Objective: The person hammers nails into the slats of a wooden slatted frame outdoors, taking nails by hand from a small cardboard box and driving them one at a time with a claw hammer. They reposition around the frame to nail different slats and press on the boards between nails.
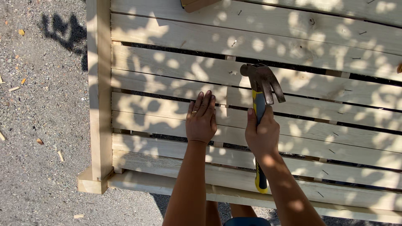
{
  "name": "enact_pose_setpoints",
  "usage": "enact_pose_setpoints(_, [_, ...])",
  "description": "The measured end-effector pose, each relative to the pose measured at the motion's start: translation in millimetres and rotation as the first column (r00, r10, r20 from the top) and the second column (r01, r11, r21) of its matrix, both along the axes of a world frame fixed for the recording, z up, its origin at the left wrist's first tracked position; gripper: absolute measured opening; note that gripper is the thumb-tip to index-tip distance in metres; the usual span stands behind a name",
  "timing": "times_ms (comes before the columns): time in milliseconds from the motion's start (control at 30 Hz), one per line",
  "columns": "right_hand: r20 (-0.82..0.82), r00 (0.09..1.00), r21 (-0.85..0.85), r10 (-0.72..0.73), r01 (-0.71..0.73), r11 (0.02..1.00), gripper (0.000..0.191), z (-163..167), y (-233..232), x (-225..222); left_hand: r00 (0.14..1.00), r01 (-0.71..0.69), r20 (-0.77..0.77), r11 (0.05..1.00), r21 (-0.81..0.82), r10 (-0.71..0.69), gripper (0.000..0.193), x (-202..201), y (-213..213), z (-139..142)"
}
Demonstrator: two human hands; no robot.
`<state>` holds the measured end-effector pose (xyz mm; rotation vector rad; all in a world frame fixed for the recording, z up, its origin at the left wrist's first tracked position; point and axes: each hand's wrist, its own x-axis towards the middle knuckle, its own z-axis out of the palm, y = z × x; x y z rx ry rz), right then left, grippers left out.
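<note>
Slatted wooden panel under hammer work, filling the centre and right of the frame.

Panel lies flat on gravel ground, pale slats running across, small nails scattered on them. My left hand rests palm-down on a slat at centre, fingers extended and together. My right hand is closed round the yellow-and-black handle of the claw hammer, its steel head touching a slat just above.
</note>
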<state>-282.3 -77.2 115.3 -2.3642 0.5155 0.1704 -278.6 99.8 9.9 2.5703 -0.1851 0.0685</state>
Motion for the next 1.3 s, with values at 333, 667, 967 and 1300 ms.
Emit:
enact_pose_setpoints(333, [0.171,0.979,-0.004,-0.107,0.11,0.994,0.028,-40.5,7.6,117.7,0.989,-0.012,-0.144,0.986,0.169,0.037,0.059,1.0,-5.1,1.4])
enact_pose_setpoints(667, [-0.043,0.979,-0.118,-0.201,0.195,0.974,0.032,-31.4,18.9,124.8,0.958,-0.132,0.182,0.903,-0.41,0.222,0.03,143.2,16.3,79.3])
enact_pose_setpoints(967, [-0.087,0.965,-0.164,-0.248,0.231,0.959,0.029,-33.5,21.8,120.5,0.743,0.509,-0.637,0.79,0.342,-0.203,0.033,396.3,20.2,140.3])
enact_pose_setpoints(1300, [-0.203,0.937,-0.205,-0.285,0.244,0.948,0.031,-38.7,19.4,120.8,0.735,0.64,-0.609,0.603,0.476,-0.299,0.023,420.2,-12.7,90.2])
